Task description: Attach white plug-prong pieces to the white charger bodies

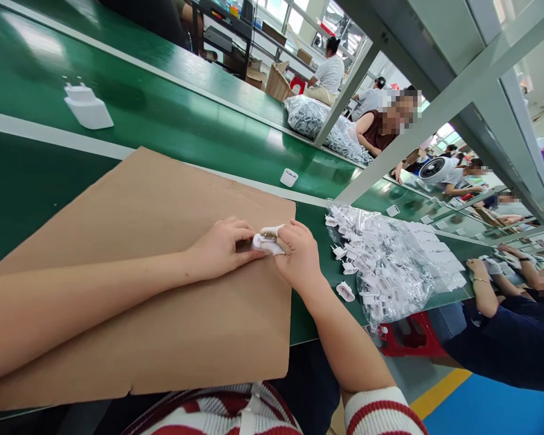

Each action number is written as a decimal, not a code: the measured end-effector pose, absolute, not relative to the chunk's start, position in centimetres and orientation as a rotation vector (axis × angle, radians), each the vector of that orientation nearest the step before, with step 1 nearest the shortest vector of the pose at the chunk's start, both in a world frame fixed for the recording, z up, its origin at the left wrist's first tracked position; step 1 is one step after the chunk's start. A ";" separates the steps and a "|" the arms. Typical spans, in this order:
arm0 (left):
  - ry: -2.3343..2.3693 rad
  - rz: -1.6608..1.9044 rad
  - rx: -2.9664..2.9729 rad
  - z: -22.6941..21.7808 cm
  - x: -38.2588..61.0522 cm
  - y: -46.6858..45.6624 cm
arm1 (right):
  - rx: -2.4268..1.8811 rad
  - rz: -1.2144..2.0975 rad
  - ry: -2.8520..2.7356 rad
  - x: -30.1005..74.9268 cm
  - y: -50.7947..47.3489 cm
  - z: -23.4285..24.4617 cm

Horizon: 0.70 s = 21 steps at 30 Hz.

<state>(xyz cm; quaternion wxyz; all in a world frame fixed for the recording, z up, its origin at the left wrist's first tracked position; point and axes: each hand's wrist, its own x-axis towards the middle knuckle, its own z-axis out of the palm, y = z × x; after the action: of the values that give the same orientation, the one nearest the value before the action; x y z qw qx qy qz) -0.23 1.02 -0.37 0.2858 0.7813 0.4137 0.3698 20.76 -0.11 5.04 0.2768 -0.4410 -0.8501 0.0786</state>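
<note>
Over the sheet of brown cardboard point(118, 290), both my hands meet at a small white plastic charger piece point(263, 243). My left hand point(226, 244) pinches its left end between thumb and fingers. From the other side my right hand point(301, 254) is closed round it, with something whitish at its fingertips, perhaps finger covers. The fingers hide part of the piece, so its pins cannot be made out. Just right of the cardboard lies a loose white plug housing point(345, 291), beside a clear plastic bag point(390, 266) spilling many similar white plug parts.
On the green conveyor point(199, 133) beyond the cardboard sit a white two-pin charger point(88, 107) and a small white charger piece point(289, 177). Metal posts point(367, 166) rise at the right. Co-workers sit along the line; a dark sleeve point(512, 338) is nearest, beside a red stool point(410, 335).
</note>
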 end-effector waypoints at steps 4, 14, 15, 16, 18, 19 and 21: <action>1.126 0.997 2.088 -0.4 -0.1 1.0 | -1.271 0.188 -2.337 20.4 0.1 5.5; 1.259 0.799 1.808 1.4 -0.5 2.1 | -1.404 0.287 -2.110 24.1 -4.4 4.9; 1.299 0.799 1.732 2.1 -0.9 3.0 | -1.452 0.221 -2.068 25.6 -5.7 4.8; 1.350 0.816 1.670 2.9 -1.4 4.0 | -1.527 0.124 -2.065 27.2 -7.0 4.7; 1.494 0.866 1.613 4.3 -2.7 6.6 | -1.785 -0.095 -2.064 30.2 -9.6 4.5; 1.590 0.871 1.619 4.8 -3.5 8.0 | -1.930 -0.182 -2.045 31.3 -10.6 4.3; 1.804 0.826 1.693 5.4 -5.1 10.9 | -2.137 -0.241 -2.014 32.8 -11.9 3.9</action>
<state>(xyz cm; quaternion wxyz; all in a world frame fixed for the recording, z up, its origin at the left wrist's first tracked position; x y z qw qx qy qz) -5.14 10.92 5.37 0.2636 0.6261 0.6672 0.3056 32.76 -11.94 3.91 0.0976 -0.7218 -0.6803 -0.0814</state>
